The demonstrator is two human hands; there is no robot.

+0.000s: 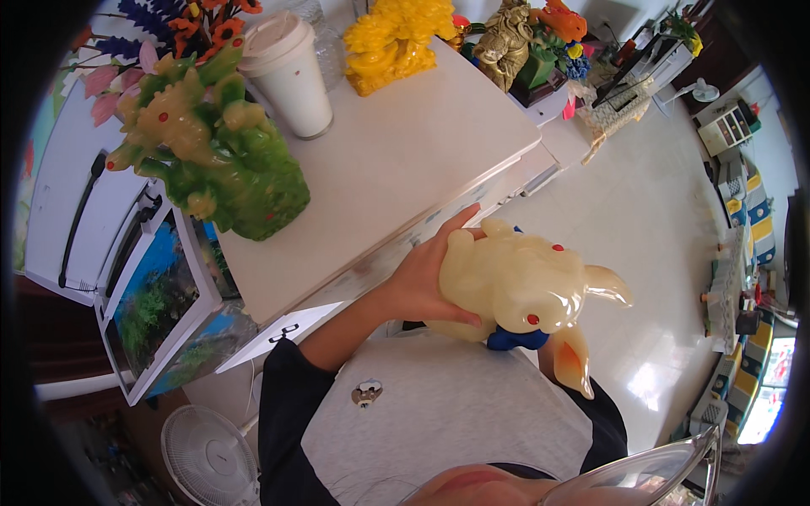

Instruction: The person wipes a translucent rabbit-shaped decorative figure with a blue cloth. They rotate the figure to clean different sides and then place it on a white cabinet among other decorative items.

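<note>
A glossy cream rabbit figurine [512, 278] with red eyes, orange inner ears and a blue bow is held in front of my chest, off the cabinet's edge. My left hand [430, 278] grips its base and side, thumb and fingers spread around it. Behind the figurine my right hand is hidden; only a bit of that forearm shows below its ear. On the white cabinet top [405, 158] stand a green and tan carved ornament [221, 152], a white lidded cup [291, 82] and a yellow ornament [392, 44].
An open-lidded aquarium [158, 284] adjoins the cabinet at the left, with a white fan [209, 449] below. Artificial flowers [126, 76] stand behind the green ornament. A golden statue [504, 44] is on a lower surface at the back. Tiled floor [639, 253] stretches to the right.
</note>
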